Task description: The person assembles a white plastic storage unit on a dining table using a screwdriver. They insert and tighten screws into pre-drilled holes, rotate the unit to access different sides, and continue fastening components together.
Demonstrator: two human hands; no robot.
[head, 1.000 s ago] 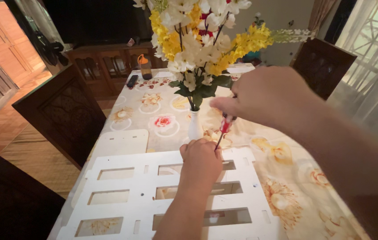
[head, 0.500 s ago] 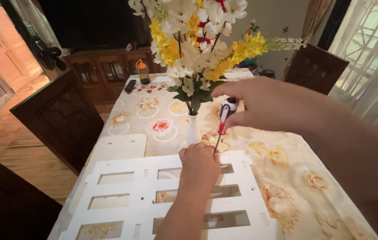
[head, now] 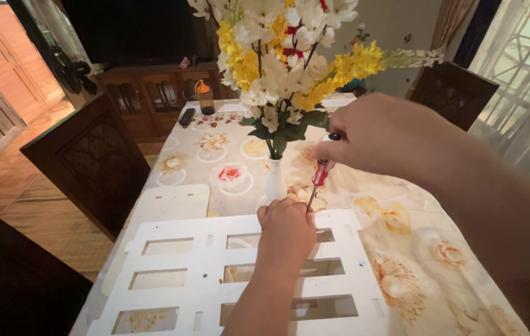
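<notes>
Head view: the right hand (head: 380, 134) is clamped on a screwdriver (head: 318, 175) with a red handle, fingers wrapped round its top, the thin shaft slanting down and left until its tip meets the left hand (head: 287, 230). The left hand is curled into a loose fist and rests on the upper edge of a white panel (head: 178, 280) with rows of rectangular slots; whether it pinches something small I cannot tell. The panel lies flat on the surface (head: 414, 249), which is covered by a floral cloth. A second white panel (head: 175, 202) lies just beyond it to the left. Directly behind the left hand stands a slim white vase (head: 275, 180) holding white and yellow flowers (head: 277, 56), the screwdriver just beside it on the right. Farther back on the surface are an orange-capped bottle (head: 204, 98) and a dark remote (head: 186, 116). Dark wooden chairs (head: 90, 162) stand along the left edge.
</notes>
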